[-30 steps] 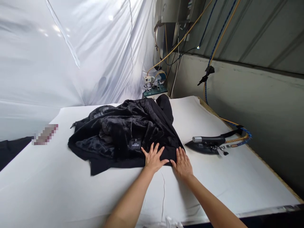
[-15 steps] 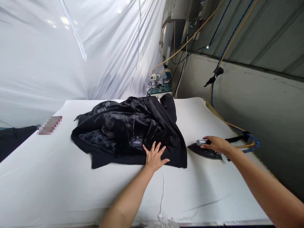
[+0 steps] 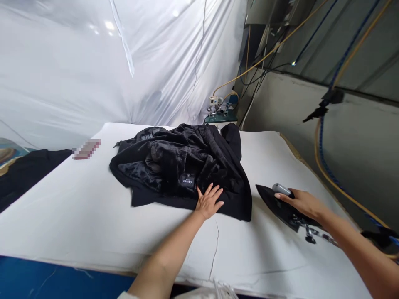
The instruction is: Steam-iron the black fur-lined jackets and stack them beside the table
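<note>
A black jacket (image 3: 183, 153) with a fleecy lining lies spread on the white-covered table (image 3: 162, 236). Its neck label (image 3: 187, 181) reads GUESS, upside down from here. Flat on the jacket's near edge rests my left hand (image 3: 208, 203), fingers spread, just right of the label. To the right of the jacket, my right hand (image 3: 301, 202) is wrapped around the grey handle of a steam iron (image 3: 276, 205). The iron's dark pointed plate faces the jacket, with a gap between them; metal fittings and a hose trail from its rear.
A pixelated reddish item (image 3: 86, 149) lies at the table's left. Dark cloth (image 3: 31, 170) hangs past the left edge. Blue and yellow hoses (image 3: 322, 149) hang at right. Behind the table stand a small valve unit (image 3: 218, 109) and a white sheet (image 3: 93, 70).
The iron has been pulled a little nearer to me and turned, its rear fittings now showing. The view has swung left. My left hand stays on the jacket.
</note>
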`<state>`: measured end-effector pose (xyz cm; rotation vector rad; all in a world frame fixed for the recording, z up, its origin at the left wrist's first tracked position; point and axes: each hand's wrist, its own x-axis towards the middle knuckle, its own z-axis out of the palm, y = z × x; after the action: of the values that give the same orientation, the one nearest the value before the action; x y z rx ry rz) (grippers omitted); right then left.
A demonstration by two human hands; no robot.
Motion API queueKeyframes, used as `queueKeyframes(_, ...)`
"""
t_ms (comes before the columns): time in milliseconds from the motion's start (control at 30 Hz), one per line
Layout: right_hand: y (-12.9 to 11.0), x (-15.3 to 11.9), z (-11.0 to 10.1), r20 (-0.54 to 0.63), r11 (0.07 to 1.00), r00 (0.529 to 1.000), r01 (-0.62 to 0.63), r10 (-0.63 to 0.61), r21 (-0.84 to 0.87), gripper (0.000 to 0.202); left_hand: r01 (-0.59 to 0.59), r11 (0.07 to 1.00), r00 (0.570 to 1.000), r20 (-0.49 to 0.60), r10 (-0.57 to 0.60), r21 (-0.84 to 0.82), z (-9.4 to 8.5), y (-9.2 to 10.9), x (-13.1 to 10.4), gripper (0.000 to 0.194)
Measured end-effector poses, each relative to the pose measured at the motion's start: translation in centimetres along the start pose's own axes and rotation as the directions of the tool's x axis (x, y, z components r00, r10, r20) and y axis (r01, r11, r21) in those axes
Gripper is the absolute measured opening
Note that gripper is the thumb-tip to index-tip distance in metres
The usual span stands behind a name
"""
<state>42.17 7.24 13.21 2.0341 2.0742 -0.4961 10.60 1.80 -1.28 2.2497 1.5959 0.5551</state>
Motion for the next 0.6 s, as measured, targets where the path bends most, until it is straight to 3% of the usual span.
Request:
queueKeyframes(167, -7.9, -2.0, 0.7, 0.068, 0.973, 0.971, 0.229, -0.229, 0.012, 0.059, 0.064, 0.991, 0.96, -0.263, -0.093, -0.115, -1.3, -1.8, -1.5, 0.039)
queueKeyframes(300, -13.2, -1.2, 3.8, 0.147, 0.96, 0.958, 0.262, -0.246, -0.101, 0.064, 0.198, 0.951, 0.883, -0.378, -0.277, -0.236, -2.6, -5.0, -2.7, 0.035)
queueKeyframes(367, -14.2, -0.5, 5.0, 0.148, 0.953, 0.958, 0.268, -0.247, -0.142, 0.064, 0.248, 0.936, 0.877, -0.353, -0.327, -0.249, -3.3, -6.6, -2.8, 0.034)
queueKeyframes(433, -14.5, 0.1, 5.6, 0.129, 0.948, 0.96, 0.268, -0.248, -0.172, 0.062, 0.286, 0.932, 0.9, -0.272, -0.341, -0.22, -3.9, -7.6, -2.4, 0.035)
queueKeyframes(500, -14.4, 0.6, 5.7, 0.091, 0.946, 0.966, 0.255, -0.242, -0.198, 0.061, 0.333, 0.925, 0.915, -0.173, -0.364, -0.183, -4.6, -7.9, -1.4, 0.04)
queueKeyframes(600, -14.2, 0.8, 5.6, 0.049, 0.953, 0.976, 0.219, -0.213, -0.21, 0.061, 0.431, 0.882, 0.892, -0.056, -0.448, -0.192, -5.4, -7.4, 0.9, 0.059)
